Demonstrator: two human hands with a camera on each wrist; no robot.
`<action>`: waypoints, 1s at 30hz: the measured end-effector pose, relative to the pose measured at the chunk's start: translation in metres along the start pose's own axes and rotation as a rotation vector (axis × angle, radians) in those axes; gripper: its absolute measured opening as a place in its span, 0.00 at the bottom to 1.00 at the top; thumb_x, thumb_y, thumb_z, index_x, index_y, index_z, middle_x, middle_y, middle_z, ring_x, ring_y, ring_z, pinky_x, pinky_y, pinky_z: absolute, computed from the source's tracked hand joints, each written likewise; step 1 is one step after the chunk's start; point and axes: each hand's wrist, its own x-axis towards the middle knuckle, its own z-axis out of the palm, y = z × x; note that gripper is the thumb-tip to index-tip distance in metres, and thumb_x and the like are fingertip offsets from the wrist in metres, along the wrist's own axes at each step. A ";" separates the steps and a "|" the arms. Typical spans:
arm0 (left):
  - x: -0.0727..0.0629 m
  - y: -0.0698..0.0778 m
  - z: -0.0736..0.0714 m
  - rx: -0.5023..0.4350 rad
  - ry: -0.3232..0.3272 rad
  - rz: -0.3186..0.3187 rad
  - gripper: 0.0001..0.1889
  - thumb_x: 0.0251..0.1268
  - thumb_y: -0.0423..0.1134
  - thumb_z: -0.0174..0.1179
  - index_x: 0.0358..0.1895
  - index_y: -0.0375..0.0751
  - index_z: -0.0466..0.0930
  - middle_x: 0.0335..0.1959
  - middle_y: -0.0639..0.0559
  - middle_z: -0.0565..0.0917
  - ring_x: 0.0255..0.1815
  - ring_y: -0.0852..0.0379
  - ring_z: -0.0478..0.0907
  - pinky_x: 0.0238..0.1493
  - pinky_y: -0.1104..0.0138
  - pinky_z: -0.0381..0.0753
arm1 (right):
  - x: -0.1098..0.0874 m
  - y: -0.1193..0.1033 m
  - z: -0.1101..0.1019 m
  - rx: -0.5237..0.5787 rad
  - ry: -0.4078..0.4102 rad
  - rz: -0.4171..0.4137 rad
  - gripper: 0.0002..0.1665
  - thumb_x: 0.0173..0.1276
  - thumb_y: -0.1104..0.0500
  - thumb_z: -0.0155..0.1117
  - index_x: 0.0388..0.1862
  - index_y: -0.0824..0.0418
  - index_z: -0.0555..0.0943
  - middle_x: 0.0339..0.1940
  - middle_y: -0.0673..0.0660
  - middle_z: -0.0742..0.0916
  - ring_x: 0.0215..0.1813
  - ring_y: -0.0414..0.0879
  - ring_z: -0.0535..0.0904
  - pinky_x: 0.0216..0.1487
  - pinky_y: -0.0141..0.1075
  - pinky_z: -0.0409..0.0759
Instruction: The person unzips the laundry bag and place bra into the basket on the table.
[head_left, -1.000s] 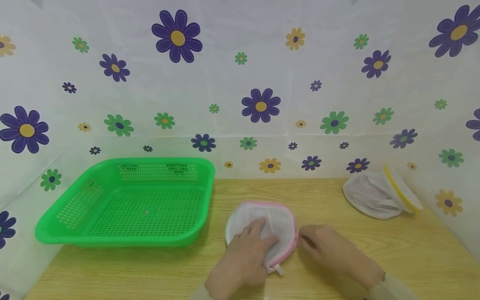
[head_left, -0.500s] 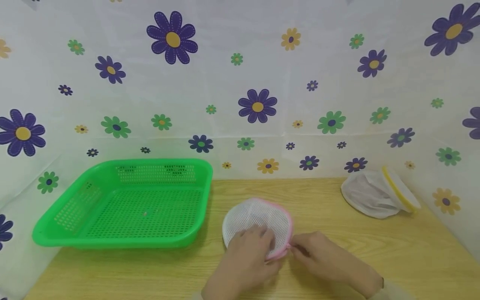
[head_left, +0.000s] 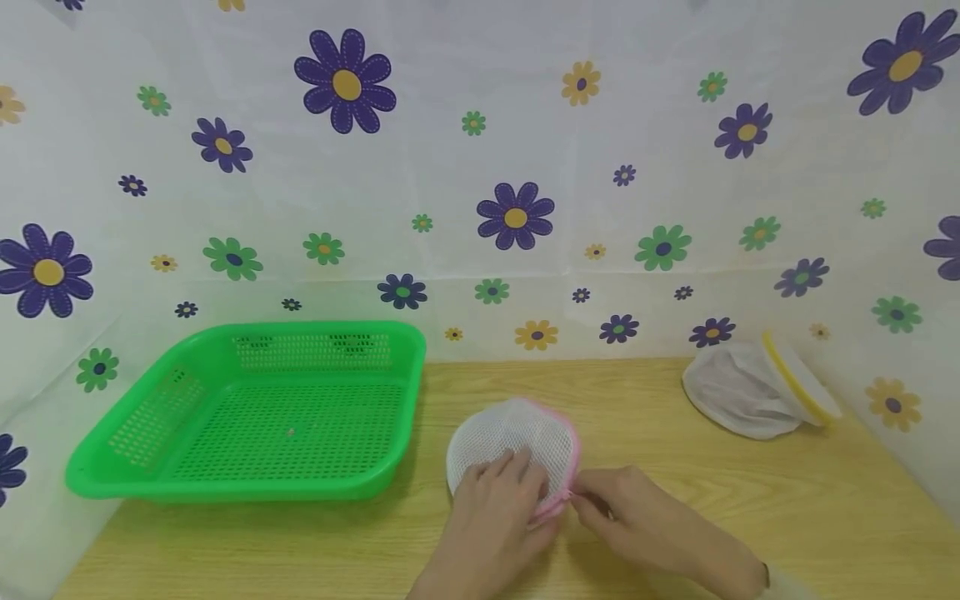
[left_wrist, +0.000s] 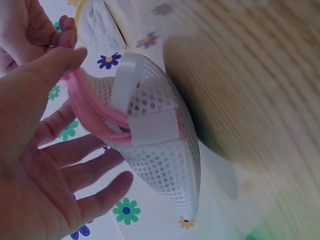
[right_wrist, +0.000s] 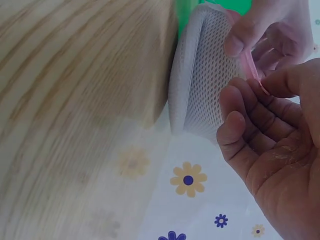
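A white mesh laundry bag (head_left: 498,429) with a pink zipper (left_wrist: 90,110) along its edge sits on the table in front of me. My left hand (head_left: 495,512) holds it at the near zippered side, thumb over the pink edge and fingers spread across the mesh. My right hand (head_left: 641,517) pinches the zipper's small pink end (right_wrist: 263,89) between thumb and forefinger, close beside the left thumb. In the left wrist view a white fabric loop (left_wrist: 127,82) and a white tab (left_wrist: 154,127) stand at the zipper's end, and the bag bulges out, tilted up.
A green perforated plastic basket (head_left: 247,485) stands at the left. At the back right lies another white mesh bag (head_left: 738,387) with a yellow rim (head_left: 797,379). A flower-printed white sheet (head_left: 450,167) hangs behind the wooden table (head_left: 787,492).
My right hand has drawn the zipper end nearer and to the left along the bag's edge. My left hand has shifted its fingers nearer, toward the zippered edge, and the bag has turned slightly.
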 end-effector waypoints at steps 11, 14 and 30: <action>-0.003 -0.012 -0.003 -0.120 0.202 0.081 0.06 0.59 0.44 0.73 0.32 0.51 0.86 0.28 0.62 0.83 0.28 0.66 0.79 0.30 0.73 0.77 | 0.002 -0.010 -0.005 0.034 0.007 0.053 0.10 0.78 0.63 0.57 0.34 0.51 0.77 0.23 0.36 0.72 0.25 0.23 0.63 0.23 0.23 0.69; -0.004 -0.016 -0.004 -0.147 0.184 0.099 0.05 0.57 0.40 0.73 0.34 0.50 0.87 0.29 0.63 0.85 0.29 0.68 0.80 0.30 0.76 0.78 | 0.004 -0.013 -0.005 0.043 -0.005 0.053 0.10 0.79 0.62 0.57 0.34 0.51 0.77 0.23 0.36 0.73 0.25 0.24 0.63 0.23 0.23 0.70; -0.007 -0.028 -0.010 -0.329 0.037 0.086 0.04 0.60 0.36 0.70 0.36 0.50 0.86 0.30 0.64 0.83 0.29 0.73 0.71 0.33 0.81 0.72 | 0.003 -0.011 -0.007 -0.033 0.003 0.052 0.11 0.76 0.64 0.59 0.34 0.49 0.77 0.24 0.36 0.72 0.26 0.24 0.64 0.25 0.23 0.71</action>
